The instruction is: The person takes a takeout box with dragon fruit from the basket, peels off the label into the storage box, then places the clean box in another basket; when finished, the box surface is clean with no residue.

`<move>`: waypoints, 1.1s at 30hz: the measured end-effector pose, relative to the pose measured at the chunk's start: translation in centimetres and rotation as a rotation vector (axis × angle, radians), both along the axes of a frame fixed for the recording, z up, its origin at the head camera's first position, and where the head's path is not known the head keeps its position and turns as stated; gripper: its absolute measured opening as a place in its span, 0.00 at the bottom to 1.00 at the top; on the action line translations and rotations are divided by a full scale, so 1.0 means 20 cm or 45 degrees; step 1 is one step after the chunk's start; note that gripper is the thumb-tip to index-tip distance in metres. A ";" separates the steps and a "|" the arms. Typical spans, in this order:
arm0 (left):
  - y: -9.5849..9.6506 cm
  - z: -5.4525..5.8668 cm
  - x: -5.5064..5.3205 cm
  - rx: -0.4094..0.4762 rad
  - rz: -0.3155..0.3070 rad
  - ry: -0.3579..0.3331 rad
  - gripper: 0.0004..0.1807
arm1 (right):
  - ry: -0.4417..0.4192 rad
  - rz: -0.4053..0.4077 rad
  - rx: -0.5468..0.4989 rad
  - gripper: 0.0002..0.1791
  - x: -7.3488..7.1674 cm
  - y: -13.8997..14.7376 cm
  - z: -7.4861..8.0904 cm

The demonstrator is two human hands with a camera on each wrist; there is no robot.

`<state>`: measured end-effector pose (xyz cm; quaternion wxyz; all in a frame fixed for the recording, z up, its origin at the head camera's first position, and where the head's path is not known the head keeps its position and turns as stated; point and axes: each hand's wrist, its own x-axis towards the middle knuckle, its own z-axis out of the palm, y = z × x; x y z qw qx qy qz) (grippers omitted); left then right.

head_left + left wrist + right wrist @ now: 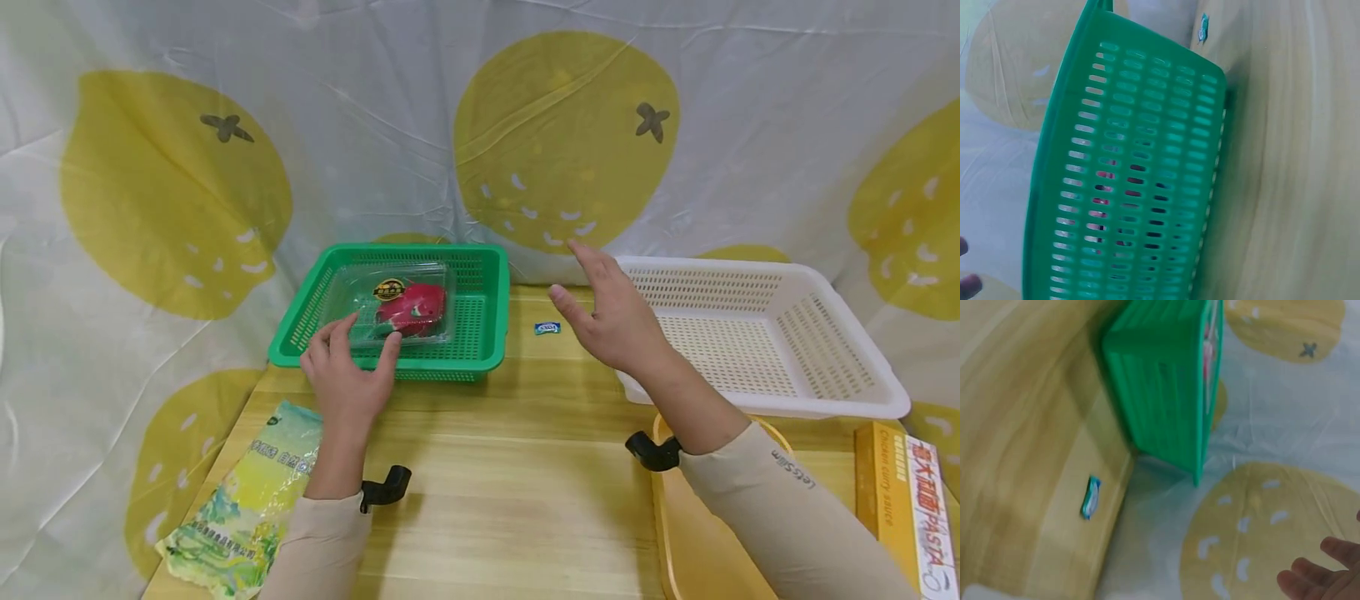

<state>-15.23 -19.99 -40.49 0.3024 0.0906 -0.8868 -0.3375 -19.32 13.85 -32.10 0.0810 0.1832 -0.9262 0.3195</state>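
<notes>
A pale cloth printed with big yellow lemons hangs behind the green basket. The wooden table carries that basket and spreads out in front of it. A white basket, slotted like the green one, stands to the green basket's right, well apart from it. A yellow-orange tub sits in front and to the right of the green basket, partly hidden by the right forearm. A printed bag in green, yellow and blue lies in front and to the left of the green basket. A carton lettered "PASTA" and "Chicken curry sauce" is farthest to the green basket's right and nearer the person.

A clear plastic box is inside the green basket, toward its left side. The left hand is over the green basket's near left part, fingers spread about the box's near side; its grip is released, and contact with the box cannot be told. The right hand is raised to the right of the green basket, its grip released and holding nothing. Within the box is a red item. A small blue-green sachet lies on the table just to the green basket's right.
</notes>
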 end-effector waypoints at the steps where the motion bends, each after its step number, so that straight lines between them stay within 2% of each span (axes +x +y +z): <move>1: 0.00 -0.02 0.00 0.037 0.044 0.031 0.38 | -0.012 0.011 -0.011 0.40 0.00 -0.03 -0.01; 5: -0.01 -0.07 0.01 0.207 0.215 0.077 0.37 | -0.034 0.056 -0.049 0.39 0.00 -0.16 -0.04; 8: -0.01 -0.10 0.01 0.349 0.311 0.014 0.40 | -0.053 0.092 -0.080 0.39 -0.01 -0.25 -0.07; 11: -0.02 -0.12 0.00 0.496 0.352 -0.054 0.43 | -0.101 0.119 -0.131 0.39 -0.02 -0.33 -0.11; 15: -0.03 -0.13 -0.04 0.656 0.348 -0.094 0.47 | -0.164 0.126 -0.198 0.39 -0.03 -0.41 -0.14; 19: -0.05 -0.14 -0.06 0.740 0.307 -0.073 0.48 | -0.200 0.122 -0.224 0.40 -0.04 -0.49 -0.17; 23: -0.07 -0.16 -0.08 0.761 0.267 -0.054 0.44 | -0.233 0.129 -0.262 0.39 -0.06 -0.58 -0.20; 29: -0.09 -0.18 -0.09 0.787 0.278 -0.040 0.38 | -0.290 0.132 -0.343 0.39 -0.09 -0.68 -0.25; 33: -0.09 -0.19 -0.10 0.800 0.266 -0.039 0.37 | -0.309 0.114 -0.371 0.39 -0.14 -0.74 -0.27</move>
